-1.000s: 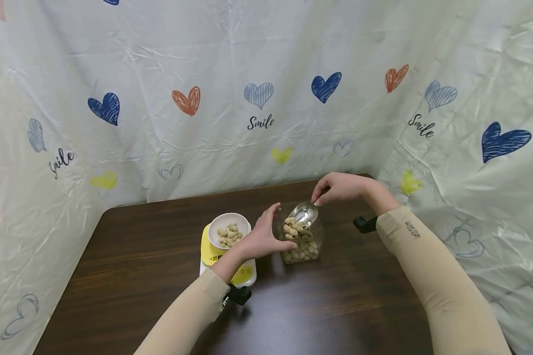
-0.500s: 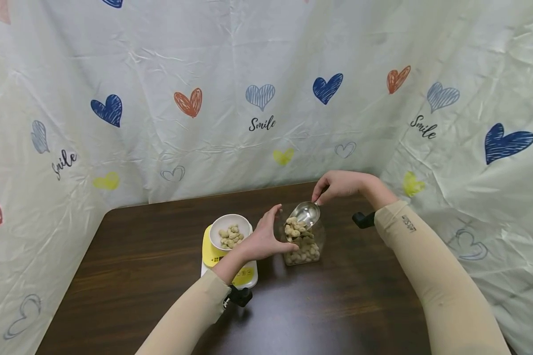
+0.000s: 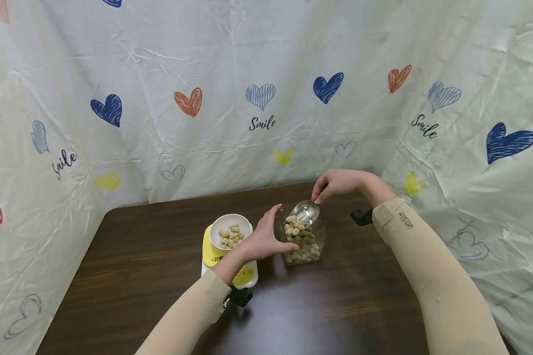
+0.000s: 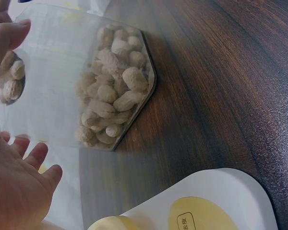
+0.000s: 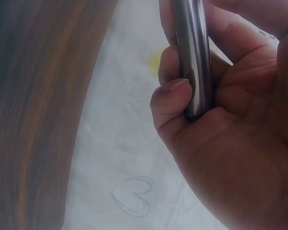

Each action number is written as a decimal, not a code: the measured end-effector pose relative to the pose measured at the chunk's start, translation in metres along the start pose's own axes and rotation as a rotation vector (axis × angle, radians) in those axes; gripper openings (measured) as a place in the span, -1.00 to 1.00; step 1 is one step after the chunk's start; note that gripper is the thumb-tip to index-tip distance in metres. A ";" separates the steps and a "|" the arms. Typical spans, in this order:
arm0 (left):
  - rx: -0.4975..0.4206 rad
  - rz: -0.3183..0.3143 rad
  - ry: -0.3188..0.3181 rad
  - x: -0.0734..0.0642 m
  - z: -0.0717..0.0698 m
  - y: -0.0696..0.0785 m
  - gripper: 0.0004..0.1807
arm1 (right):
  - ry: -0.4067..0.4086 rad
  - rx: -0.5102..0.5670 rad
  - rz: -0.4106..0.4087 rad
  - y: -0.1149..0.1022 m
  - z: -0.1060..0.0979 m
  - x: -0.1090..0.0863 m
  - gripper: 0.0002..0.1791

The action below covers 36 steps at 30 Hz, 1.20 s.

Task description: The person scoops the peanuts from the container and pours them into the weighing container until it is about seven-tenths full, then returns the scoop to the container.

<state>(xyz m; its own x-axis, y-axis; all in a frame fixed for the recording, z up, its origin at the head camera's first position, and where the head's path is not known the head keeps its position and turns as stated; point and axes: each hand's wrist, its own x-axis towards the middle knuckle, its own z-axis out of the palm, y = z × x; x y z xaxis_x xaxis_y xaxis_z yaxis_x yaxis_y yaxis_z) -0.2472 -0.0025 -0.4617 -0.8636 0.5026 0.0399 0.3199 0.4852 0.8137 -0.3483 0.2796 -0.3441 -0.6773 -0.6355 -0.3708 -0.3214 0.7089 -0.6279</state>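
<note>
A clear jar (image 3: 322,240) of unshelled peanuts stands on the table in the head view. My left hand (image 3: 266,239) holds its near left side, thumb in front and fingers spread toward the back. The left wrist view shows the thumb and fingers on opposite sides of the jar (image 4: 53,96), with peanuts (image 4: 113,86) piled at its base. My right hand (image 3: 337,183) grips a metal scoop (image 3: 308,211) by its handle (image 5: 194,57), fingers curled round it. Tilted down to the left at the jar's mouth, the scoop bears several peanuts (image 3: 294,227) at its lip.
A white bowl (image 3: 213,237) with some peanuts sits on a yellow and white kitchen scale (image 3: 210,254), left of the jar. My left forearm (image 3: 195,308) crosses over part of the scale. A heart-printed curtain (image 3: 222,162) hangs behind the dark wooden table (image 3: 151,276).
The scoop has shifted only slightly at the jar's mouth, and my right hand is a little higher. The left hand, jar and bowl keep their places; the head view has shifted a little.
</note>
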 end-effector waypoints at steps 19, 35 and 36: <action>-0.008 -0.005 0.001 -0.001 0.000 0.000 0.34 | -0.057 0.007 0.031 -0.002 0.007 0.005 -0.78; -0.005 0.004 -0.001 -0.001 0.000 -0.001 0.35 | -0.015 0.022 0.011 -0.001 -0.007 -0.005 -0.73; -0.006 0.003 -0.002 -0.001 0.000 -0.001 0.35 | -0.013 0.024 0.007 0.000 -0.008 -0.006 -0.73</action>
<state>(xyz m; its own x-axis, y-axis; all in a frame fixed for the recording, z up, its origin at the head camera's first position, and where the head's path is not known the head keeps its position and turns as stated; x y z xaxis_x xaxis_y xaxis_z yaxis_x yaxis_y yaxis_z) -0.2465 -0.0036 -0.4622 -0.8621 0.5050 0.0409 0.3196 0.4794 0.8173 -0.3497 0.2856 -0.3368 -0.6707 -0.6345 -0.3843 -0.3004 0.7060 -0.6414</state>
